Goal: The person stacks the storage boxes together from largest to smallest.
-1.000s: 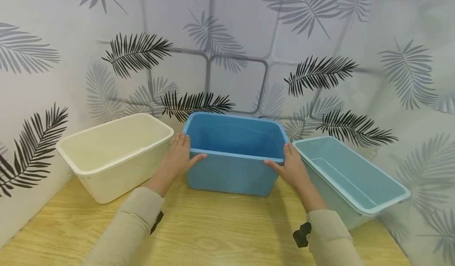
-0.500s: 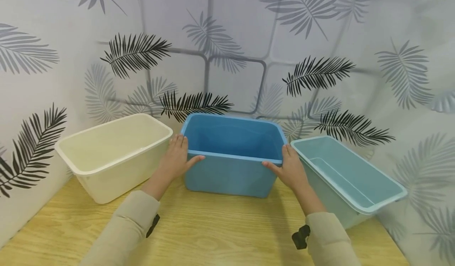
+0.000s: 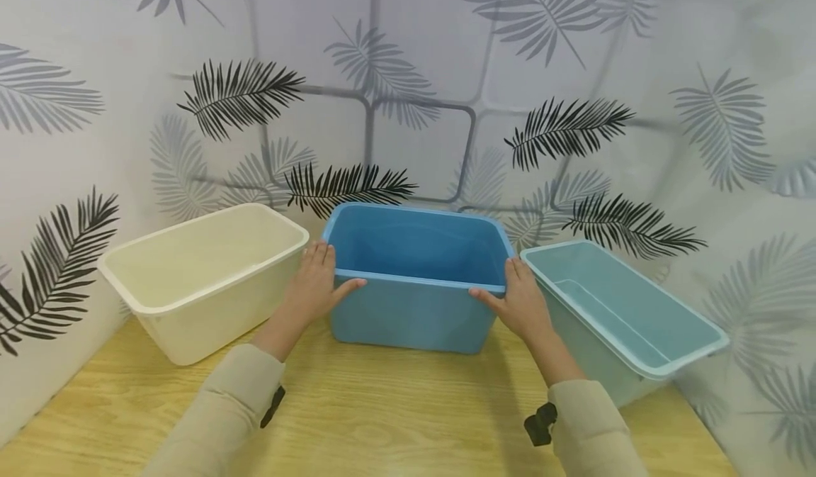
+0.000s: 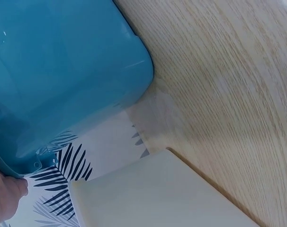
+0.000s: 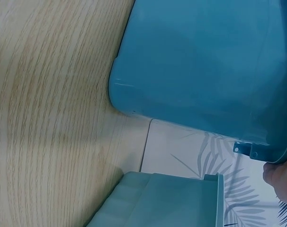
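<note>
A blue plastic storage bin (image 3: pixel 408 314) stands upright between my hands, its open top showing a bare inside. My left hand (image 3: pixel 312 285) grips its left front corner, fingers along the side rim and thumb lying across the front rim. On the opposite corner my right hand (image 3: pixel 525 300) holds the rim the same way. In the left wrist view, a fingertip (image 4: pixel 21 187) shows just past the bin's rim. The right wrist view has the blue bin's wall (image 5: pixel 195 71) close up, with part of the hand (image 5: pixel 281 182) at the rim.
To the left a cream bin (image 3: pixel 217 314) stands angled, its corner close to my left hand. A pale teal bin (image 3: pixel 593 342) sits at the right, beside my right hand. Behind the wooden table (image 3: pixel 382 420) is a leaf-patterned wall covering (image 3: pixel 427 151).
Hardly anything differs. The whole scene has shifted slightly left in the head view, while both hands keep their hold on the blue bin.
</note>
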Action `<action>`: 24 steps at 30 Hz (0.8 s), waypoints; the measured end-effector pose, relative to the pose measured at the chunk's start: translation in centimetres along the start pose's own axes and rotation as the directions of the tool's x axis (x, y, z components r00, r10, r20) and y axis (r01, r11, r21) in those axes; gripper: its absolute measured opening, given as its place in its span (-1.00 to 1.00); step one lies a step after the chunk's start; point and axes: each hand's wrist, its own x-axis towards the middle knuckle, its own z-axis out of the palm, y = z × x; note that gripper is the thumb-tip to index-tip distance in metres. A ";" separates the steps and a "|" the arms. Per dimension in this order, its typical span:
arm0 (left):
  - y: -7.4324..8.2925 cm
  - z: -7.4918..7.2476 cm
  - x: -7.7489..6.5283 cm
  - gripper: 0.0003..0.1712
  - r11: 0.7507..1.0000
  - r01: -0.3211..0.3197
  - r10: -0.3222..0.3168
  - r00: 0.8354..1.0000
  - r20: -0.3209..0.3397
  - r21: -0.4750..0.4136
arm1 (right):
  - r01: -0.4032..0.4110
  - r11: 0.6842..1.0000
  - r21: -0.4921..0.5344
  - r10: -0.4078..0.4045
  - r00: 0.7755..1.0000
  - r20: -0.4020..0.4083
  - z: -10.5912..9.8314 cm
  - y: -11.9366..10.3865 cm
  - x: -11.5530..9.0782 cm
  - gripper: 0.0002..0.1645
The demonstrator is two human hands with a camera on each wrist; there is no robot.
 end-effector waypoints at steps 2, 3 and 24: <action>-0.1 0.1 -0.1 -0.01 1.000 -0.003 0.003 1.000 -0.010 0.000 | 0.004 1.000 -0.001 -0.004 1.000 -0.002 0.0 0.0 0.0 0.21; -0.1 0.1 -0.1 -0.01 1.000 -0.004 0.004 1.000 -0.014 0.000 | 0.003 1.000 -0.003 -0.003 1.000 -0.003 0.1 -0.1 0.0 0.21; -0.3 0.1 -0.9 -0.02 0.997 -0.059 0.064 0.994 -0.091 0.048 | 0.006 1.000 -0.031 -0.007 0.999 -0.039 0.1 -0.5 -0.7 0.18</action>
